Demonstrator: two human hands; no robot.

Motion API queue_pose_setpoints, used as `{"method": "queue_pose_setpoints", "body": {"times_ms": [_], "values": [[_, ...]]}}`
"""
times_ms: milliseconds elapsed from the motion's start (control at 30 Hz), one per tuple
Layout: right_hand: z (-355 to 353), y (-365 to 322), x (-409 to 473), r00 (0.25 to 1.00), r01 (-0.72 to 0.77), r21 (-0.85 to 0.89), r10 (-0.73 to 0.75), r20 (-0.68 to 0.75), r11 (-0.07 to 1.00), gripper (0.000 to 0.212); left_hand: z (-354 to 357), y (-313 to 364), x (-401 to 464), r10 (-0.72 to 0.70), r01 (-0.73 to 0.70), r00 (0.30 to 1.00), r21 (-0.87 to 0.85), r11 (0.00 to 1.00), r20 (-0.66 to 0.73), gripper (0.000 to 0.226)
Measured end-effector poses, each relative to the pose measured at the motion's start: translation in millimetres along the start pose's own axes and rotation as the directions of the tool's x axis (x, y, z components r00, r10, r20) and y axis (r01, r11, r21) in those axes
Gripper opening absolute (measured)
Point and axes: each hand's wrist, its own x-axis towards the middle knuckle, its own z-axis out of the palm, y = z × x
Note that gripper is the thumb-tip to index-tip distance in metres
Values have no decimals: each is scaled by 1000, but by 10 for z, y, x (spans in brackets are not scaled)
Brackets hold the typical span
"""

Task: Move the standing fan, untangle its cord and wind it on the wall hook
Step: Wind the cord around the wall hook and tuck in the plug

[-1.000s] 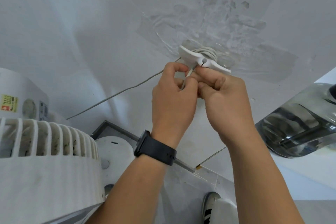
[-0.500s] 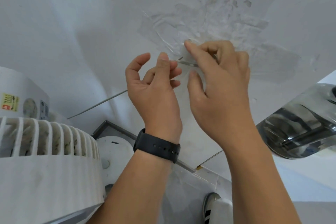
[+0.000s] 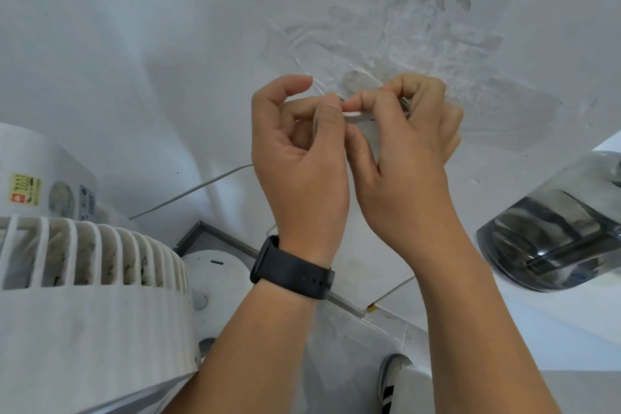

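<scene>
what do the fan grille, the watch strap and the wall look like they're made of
Fan grille: likely matte white moulded plastic, with thin even ribs and dust between them.
Watch strap: probably matte black silicone or rubber, with punched holes.
Wall: white painted plaster, with rough patched, peeling spots.

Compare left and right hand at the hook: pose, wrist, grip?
The left hand wears a black watch; the right hand has a bare wrist. Left forefinger is lifted free, its thumb meeting the right fingertips; the right curls over the wall hook, mostly hiding it. Both are raised at the wall.
</scene>
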Motion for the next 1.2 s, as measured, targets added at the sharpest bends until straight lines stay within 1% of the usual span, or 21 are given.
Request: {"method": "queue_pose_setpoints", "body": {"times_ms": [100,200,300,367,433,533,600,667,733,767,867,1067,1133,1200], "values": [[-79,34,5,1000,12,62,-13,26,998,20,5,7,-5,39,-40,999,26,999,34,13],[-161,73,15,997,26,133,-35,68,991,27,4,12,-5,23,-23,998,10,1000,57,18],[-221,113,16,995,50,194,-67,80,980,31,-7,4,0,10,-10,995,3,1000,99,22],[-267,131,19,995,59,261,-79,65,963,27,-14,-5,-11,6,-3,989,-19,1000,144,23],[-311,151,23,995,67,310,-88,54,948,15,-1,11,-33,-3,13,982,-51,999,190,30],[-339,162,20,992,70,307,-99,78,949,7,3,25,-50,-5,16,972,-46,999,235,38],[-349,161,21,993,75,294,-99,66,953,4,-8,21,-49,26,-26,968,-3,1000,249,38],[-372,151,30,996,82,290,-84,-5,953,2,-13,8,-46,84,-112,965,101,989,248,36],[-399,139,42,995,58,309,-30,-94,949,6,9,-11,-64,142,-212,954,257,943,264,33],[-408,132,40,993,38,317,-1,-117,948,7,23,-26,-82,167,-257,945,325,910,281,34],[-419,126,22,993,-4,294,38,-111,956,10,54,-72,-122,218,-351,923,460,815,317,45],[-521,168,22,969,-96,254,149,-198,962,13,116,-108,-178,170,-423,891,635,646,421,65],[-545,187,10,958,-120,240,175,-227,963,13,135,-124,-187,152,-428,889,667,610,431,67],[-530,242,-20,941,-114,205,172,-293,972,8,153,-123,-188,138,-419,895,693,587,425,67]]}}
